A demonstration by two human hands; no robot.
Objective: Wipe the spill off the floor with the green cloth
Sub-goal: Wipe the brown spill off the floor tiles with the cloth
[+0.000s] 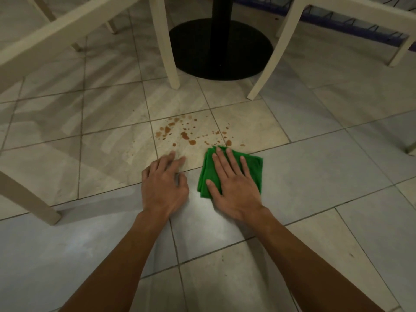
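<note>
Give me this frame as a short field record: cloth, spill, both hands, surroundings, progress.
tool: green cloth, folded, lying on the tiled floor
target: spill, brown drops scattered just beyond the cloth's far edge
right: right hand flat on the cloth, fingers straight
left: left hand on bare tile beside the cloth, holding nothing, fingertips slightly blurred
surroundings: black table base and cream chair leg behind the spill
progress: drops not yet wiped
</note>
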